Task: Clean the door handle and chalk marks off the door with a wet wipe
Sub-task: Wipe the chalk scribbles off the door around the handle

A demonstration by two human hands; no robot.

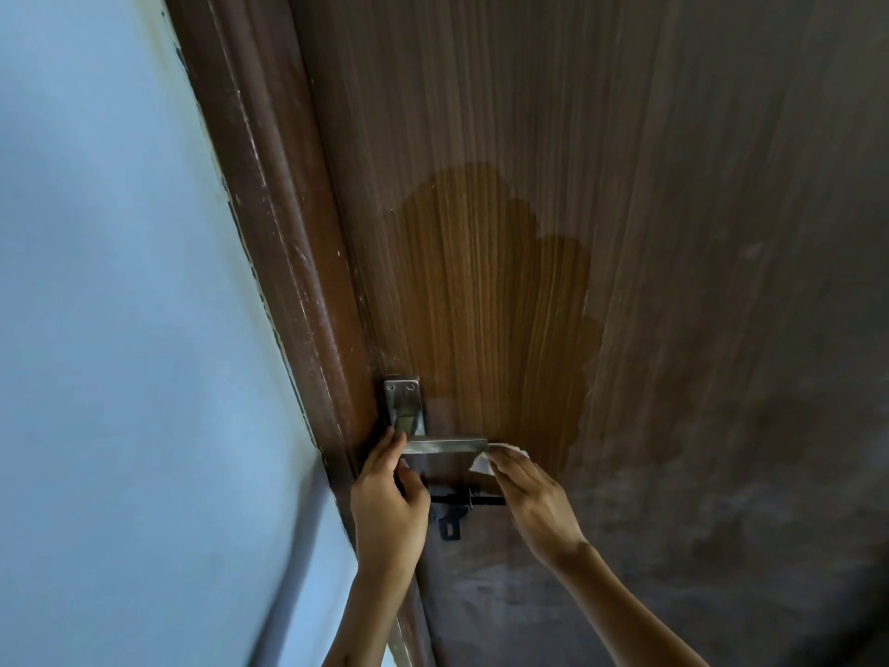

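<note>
The metal door handle (445,445) juts right from its steel plate (403,402) on the brown wooden door (673,233). My right hand (534,503) pinches a white wet wipe (486,462) at the lever's free end. My left hand (389,498) rests at the lever's base by the plate, fingers curled near it; whether it grips the lever is unclear. A darker, wet-looking patch (490,305) spreads over the door above the handle. Pale dusty smears (721,498) cover the door's right and lower part.
A black sliding bolt (457,507) sits just under the handle, between my hands. The dark brown door frame (284,233) runs along the door's left edge. A light blue wall (120,329) fills the left side.
</note>
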